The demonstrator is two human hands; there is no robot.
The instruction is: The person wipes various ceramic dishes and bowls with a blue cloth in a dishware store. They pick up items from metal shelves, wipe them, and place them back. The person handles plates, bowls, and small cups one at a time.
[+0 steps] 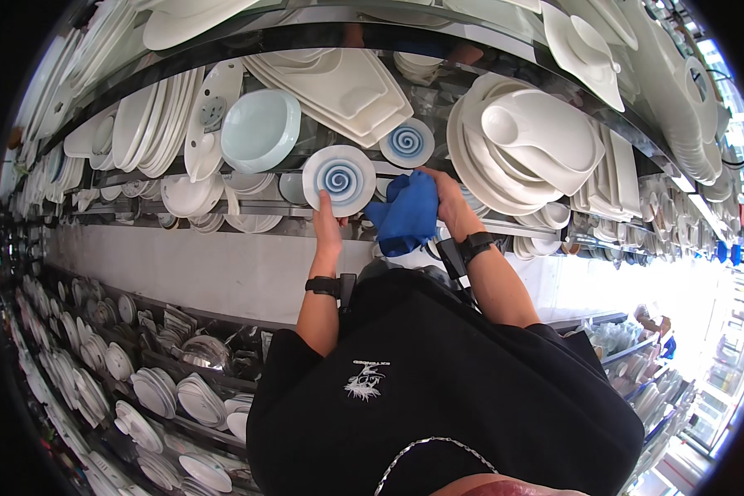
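My left hand [330, 226] grips a small round plate [339, 181], white at the rim with a blue spiral in its middle. The thumb lies on the plate's face and the other fingers are hidden beneath. A blue cloth [405, 213] hangs bunched from my right hand [450, 198], just right of the plate and apart from it. Beyond the cloth, on the shelf, sits a second blue-spiral plate [407, 143].
Left of the held plate is a pale blue round dish [260, 131]. Large stacked white plates [471, 157] stand close to my right hand. A dark shelf edge [306, 35] crosses above. Behind me, another rack holds stacked white dishes [200, 400].
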